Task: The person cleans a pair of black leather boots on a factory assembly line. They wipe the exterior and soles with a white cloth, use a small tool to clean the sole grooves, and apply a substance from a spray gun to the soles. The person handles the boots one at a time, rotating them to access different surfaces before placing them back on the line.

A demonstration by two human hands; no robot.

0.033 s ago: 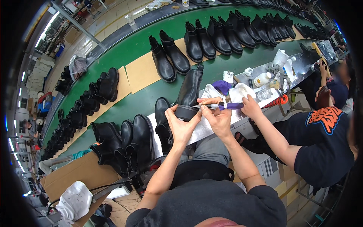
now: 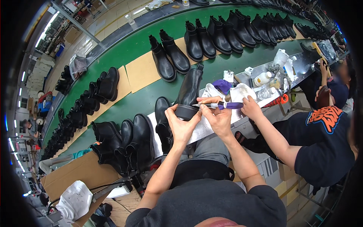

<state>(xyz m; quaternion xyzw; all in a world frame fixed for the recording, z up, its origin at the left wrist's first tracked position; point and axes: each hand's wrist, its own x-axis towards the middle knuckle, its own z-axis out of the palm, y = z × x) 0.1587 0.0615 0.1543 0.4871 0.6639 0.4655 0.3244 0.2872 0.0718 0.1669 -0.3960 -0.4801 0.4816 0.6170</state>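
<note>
A black ankle boot (image 2: 189, 89) is tilted in front of me, its heel end toward me and its shaft top pointing away. My left hand (image 2: 182, 124) grips it low at the heel, with fingers and thumb along the sole's edge. In my right hand (image 2: 216, 120) is a slim pen-like tool (image 2: 234, 105) with a pale barrel and a purple-wrapped rear end. Its tip meets the boot just above the sole, close to my left thumb; the exact kind of tip is too small to tell. Another black boot (image 2: 162, 109) stands just left of my left hand.
More black boots (image 2: 140, 130) crowd the near left. Pairs of boots (image 2: 172, 55) line brown card on the green conveyor belt (image 2: 145, 98). White bottles (image 2: 262, 78), a purple cloth (image 2: 222, 86) and white cloths lie right. A co-worker's hand (image 2: 251, 108) reaches close to my tool.
</note>
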